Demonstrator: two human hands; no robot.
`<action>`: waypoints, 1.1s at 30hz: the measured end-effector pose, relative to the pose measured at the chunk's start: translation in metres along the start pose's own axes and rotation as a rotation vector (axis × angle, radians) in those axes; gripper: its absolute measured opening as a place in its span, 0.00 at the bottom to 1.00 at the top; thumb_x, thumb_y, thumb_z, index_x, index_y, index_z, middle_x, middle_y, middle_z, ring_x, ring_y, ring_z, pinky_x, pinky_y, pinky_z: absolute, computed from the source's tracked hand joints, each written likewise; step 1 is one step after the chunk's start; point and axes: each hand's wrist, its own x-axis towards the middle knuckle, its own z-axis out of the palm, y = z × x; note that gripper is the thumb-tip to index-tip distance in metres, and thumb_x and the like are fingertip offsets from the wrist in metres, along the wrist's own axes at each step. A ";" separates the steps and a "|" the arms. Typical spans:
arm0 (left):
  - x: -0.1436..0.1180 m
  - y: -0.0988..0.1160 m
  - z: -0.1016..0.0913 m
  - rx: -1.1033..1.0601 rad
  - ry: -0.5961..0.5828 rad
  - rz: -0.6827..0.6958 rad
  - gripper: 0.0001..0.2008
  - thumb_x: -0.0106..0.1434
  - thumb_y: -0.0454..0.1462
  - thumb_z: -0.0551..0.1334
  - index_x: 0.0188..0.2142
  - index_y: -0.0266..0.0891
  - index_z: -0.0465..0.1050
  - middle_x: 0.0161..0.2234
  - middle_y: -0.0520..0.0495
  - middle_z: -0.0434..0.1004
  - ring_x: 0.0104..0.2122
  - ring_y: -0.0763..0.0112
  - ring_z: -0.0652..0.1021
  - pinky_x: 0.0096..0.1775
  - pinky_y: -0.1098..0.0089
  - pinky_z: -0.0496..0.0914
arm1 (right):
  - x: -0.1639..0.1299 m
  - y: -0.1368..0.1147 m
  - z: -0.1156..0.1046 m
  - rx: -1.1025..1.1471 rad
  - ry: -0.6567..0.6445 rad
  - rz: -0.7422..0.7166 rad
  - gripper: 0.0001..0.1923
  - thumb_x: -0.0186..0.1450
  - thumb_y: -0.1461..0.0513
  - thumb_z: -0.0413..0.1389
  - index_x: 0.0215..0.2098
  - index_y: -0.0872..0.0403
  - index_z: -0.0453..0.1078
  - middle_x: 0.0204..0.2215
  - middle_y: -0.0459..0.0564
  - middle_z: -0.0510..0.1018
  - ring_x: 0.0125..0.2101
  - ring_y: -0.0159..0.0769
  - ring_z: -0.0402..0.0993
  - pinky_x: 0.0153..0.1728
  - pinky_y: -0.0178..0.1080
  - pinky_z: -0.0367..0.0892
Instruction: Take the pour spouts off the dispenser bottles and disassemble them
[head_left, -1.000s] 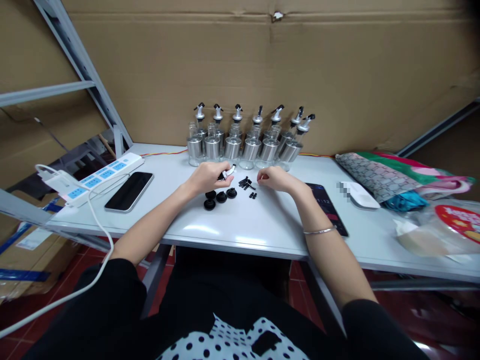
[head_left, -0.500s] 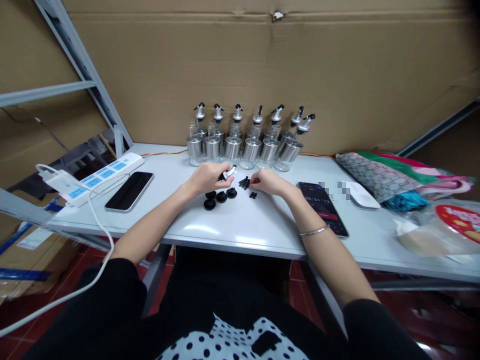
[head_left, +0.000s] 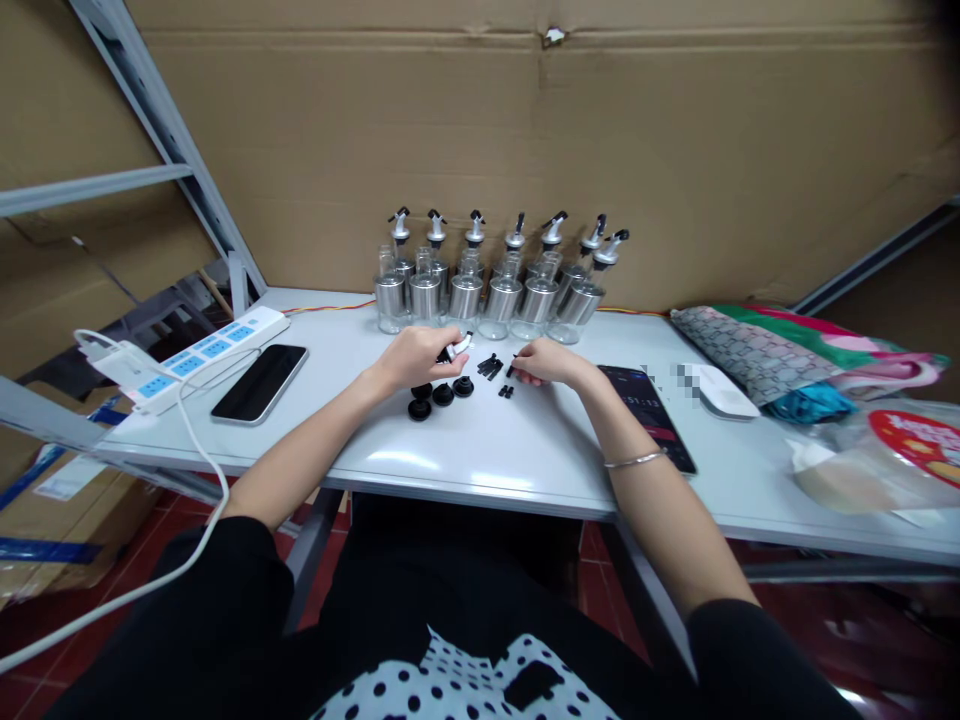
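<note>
Left hand (head_left: 415, 357), mid-table near the back edge: fingers curled, pinching a spout (head_left: 454, 349), black and silver, tip pointing right, lifted just off the table (head_left: 480, 455)

Right hand (head_left: 544, 362), a little to its right: thumb and forefinger pressed on a small black clip (head_left: 512, 367), other fingers folded

Between the hands, a loose heap of clips (head_left: 490, 364); two more (head_left: 506, 391) just in front of it

Three black stoppers (head_left: 441, 395) in a row under the left hand

Bottles (head_left: 495, 285) with spouts fitted line the back edge

Phone (head_left: 651, 412) by the right wrist; another phone (head_left: 259, 381) and a power strip (head_left: 199, 352) toward the left edge
</note>
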 end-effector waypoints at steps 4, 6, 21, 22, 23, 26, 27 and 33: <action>0.000 0.001 -0.001 -0.006 -0.016 -0.016 0.08 0.60 0.40 0.56 0.32 0.38 0.68 0.21 0.53 0.72 0.21 0.75 0.71 0.25 0.74 0.59 | 0.000 0.002 0.000 -0.191 -0.024 0.017 0.15 0.64 0.62 0.49 0.23 0.56 0.72 0.23 0.52 0.77 0.23 0.35 0.71 0.29 0.35 0.64; 0.000 0.001 -0.002 -0.002 -0.022 -0.020 0.08 0.60 0.40 0.56 0.32 0.38 0.68 0.21 0.53 0.72 0.21 0.75 0.71 0.25 0.74 0.59 | -0.001 0.002 0.000 -0.289 -0.012 0.010 0.14 0.63 0.60 0.51 0.25 0.56 0.73 0.25 0.54 0.78 0.27 0.38 0.73 0.30 0.36 0.63; 0.001 0.001 -0.003 0.039 -0.002 0.017 0.08 0.60 0.40 0.56 0.32 0.38 0.68 0.20 0.53 0.71 0.20 0.74 0.71 0.25 0.74 0.59 | -0.002 -0.007 0.004 -0.238 0.201 -0.213 0.09 0.59 0.71 0.54 0.34 0.59 0.74 0.32 0.52 0.79 0.32 0.35 0.72 0.35 0.32 0.63; 0.001 0.001 -0.003 0.041 -0.004 0.016 0.08 0.60 0.40 0.56 0.32 0.38 0.68 0.20 0.53 0.71 0.20 0.75 0.71 0.25 0.74 0.59 | -0.002 -0.008 0.004 -0.226 0.210 -0.208 0.08 0.59 0.71 0.54 0.34 0.59 0.75 0.31 0.52 0.79 0.32 0.35 0.72 0.34 0.32 0.62; 0.001 0.001 -0.003 0.041 -0.006 0.016 0.08 0.60 0.40 0.56 0.31 0.38 0.68 0.20 0.53 0.72 0.20 0.75 0.71 0.25 0.74 0.59 | -0.003 -0.009 0.004 -0.220 0.217 -0.202 0.08 0.58 0.71 0.54 0.33 0.59 0.75 0.31 0.52 0.79 0.31 0.35 0.72 0.34 0.32 0.62; 0.001 0.002 -0.004 0.036 -0.005 0.016 0.08 0.60 0.41 0.56 0.31 0.38 0.68 0.20 0.53 0.72 0.20 0.74 0.71 0.25 0.74 0.59 | -0.003 -0.010 0.004 -0.215 0.219 -0.203 0.07 0.57 0.70 0.55 0.31 0.59 0.74 0.29 0.51 0.78 0.30 0.33 0.72 0.32 0.31 0.62; 0.001 0.002 -0.004 0.033 -0.007 0.014 0.08 0.60 0.41 0.55 0.31 0.38 0.67 0.21 0.53 0.72 0.20 0.74 0.71 0.25 0.74 0.59 | -0.003 -0.010 0.004 -0.207 0.216 -0.215 0.06 0.56 0.70 0.56 0.31 0.59 0.74 0.28 0.50 0.78 0.29 0.33 0.71 0.32 0.31 0.61; 0.001 0.002 -0.004 0.026 -0.017 0.006 0.07 0.60 0.40 0.55 0.31 0.38 0.67 0.20 0.53 0.71 0.20 0.75 0.71 0.25 0.74 0.58 | -0.005 -0.012 0.004 -0.135 0.205 -0.235 0.09 0.57 0.69 0.57 0.37 0.60 0.73 0.29 0.48 0.78 0.27 0.30 0.69 0.30 0.30 0.60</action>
